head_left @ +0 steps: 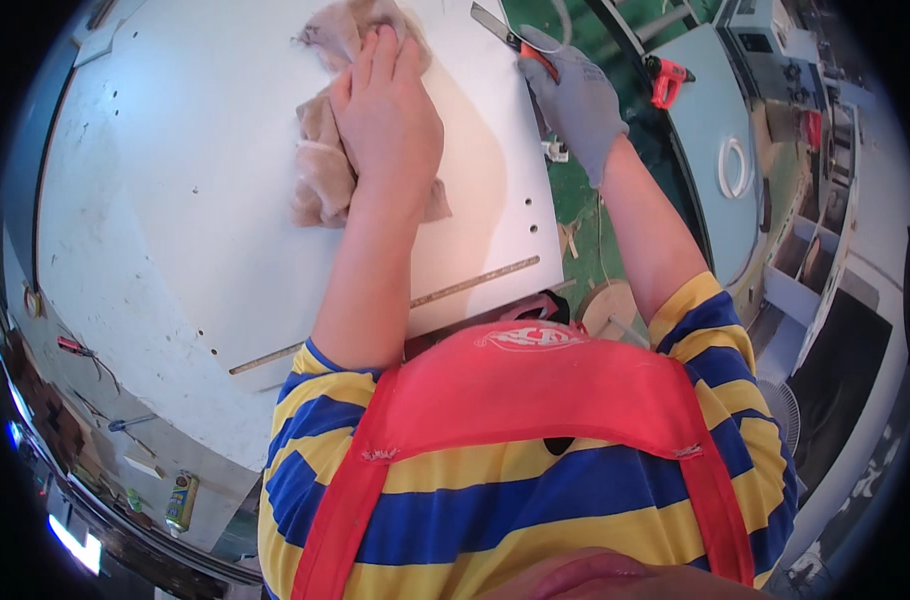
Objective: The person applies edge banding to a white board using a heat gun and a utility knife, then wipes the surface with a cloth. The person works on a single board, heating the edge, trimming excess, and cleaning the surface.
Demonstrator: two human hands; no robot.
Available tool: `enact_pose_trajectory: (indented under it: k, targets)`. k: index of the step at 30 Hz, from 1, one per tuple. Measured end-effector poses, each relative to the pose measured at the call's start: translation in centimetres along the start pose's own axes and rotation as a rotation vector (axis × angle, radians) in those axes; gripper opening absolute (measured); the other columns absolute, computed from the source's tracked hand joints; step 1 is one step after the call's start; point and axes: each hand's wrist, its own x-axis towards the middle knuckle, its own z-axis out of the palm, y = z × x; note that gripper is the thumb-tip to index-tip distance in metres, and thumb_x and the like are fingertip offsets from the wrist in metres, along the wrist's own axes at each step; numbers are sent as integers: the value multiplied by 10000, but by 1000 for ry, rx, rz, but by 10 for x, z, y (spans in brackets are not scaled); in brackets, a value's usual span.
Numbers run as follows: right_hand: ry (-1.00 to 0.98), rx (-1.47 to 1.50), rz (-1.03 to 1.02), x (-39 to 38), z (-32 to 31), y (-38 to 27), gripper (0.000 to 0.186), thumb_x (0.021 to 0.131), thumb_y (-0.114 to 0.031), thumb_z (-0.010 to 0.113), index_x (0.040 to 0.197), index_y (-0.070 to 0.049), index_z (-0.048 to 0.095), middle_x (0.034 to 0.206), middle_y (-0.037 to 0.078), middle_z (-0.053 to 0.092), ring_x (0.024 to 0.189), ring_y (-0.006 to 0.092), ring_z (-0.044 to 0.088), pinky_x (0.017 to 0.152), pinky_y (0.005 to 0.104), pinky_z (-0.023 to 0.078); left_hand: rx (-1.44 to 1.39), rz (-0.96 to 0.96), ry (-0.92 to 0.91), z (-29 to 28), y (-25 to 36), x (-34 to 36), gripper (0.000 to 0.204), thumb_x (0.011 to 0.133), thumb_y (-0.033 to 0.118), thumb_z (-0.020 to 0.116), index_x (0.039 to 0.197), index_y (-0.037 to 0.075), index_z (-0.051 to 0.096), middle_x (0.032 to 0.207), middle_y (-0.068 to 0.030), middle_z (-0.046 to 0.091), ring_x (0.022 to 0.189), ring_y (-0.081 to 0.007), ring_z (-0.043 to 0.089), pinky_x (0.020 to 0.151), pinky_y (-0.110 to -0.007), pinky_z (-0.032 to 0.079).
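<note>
My bare left hand [390, 115] lies on a bunched beige cloth [320, 170], fingers stretched out and pressing it onto a large white panel [215, 240]. Folds of the cloth stick out past the fingertips and on both sides of the palm. Beyond the panel's right edge, my right hand [580, 100] in a grey glove is closed round the orange handle of a flat-bladed knife [497, 27]. The blade points up and left, over the panel's edge. A pale loop of cord or tube passes by the gloved fingers.
Small holes and a long groove [475, 287] mark the panel near me. To the right, a red heat gun [667, 80] and a white ring-shaped roll [733, 167] rest on a pale blue-grey surface. A spray can [182, 502] and a screwdriver [132, 423] lie at the lower left.
</note>
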Motion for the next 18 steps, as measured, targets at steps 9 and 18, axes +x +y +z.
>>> enact_pose_trajectory:
  k: [9, 18]
  targets:
    - [-64, -8, -34, 102, 4, -3, 456, 935, -436, 502, 1327, -212, 571, 1200, 138, 652, 1132, 339, 593, 957, 420, 467, -9, -22, -60, -5, 5, -2, 323, 921, 72, 528, 1230, 47, 618, 1371, -95, 556, 1320, -206, 469, 1054, -389, 330]
    - [15, -46, -94, 158, 15, -10, 368, 941, -384, 525, 1168, -123, 652, 1011, 186, 684, 965, 368, 644, 793, 423, 503, -136, -32, -74, -8, 8, -3, 395, 813, -4, 539, 1202, 20, 604, 1335, -101, 575, 1316, -232, 471, 1057, -392, 330]
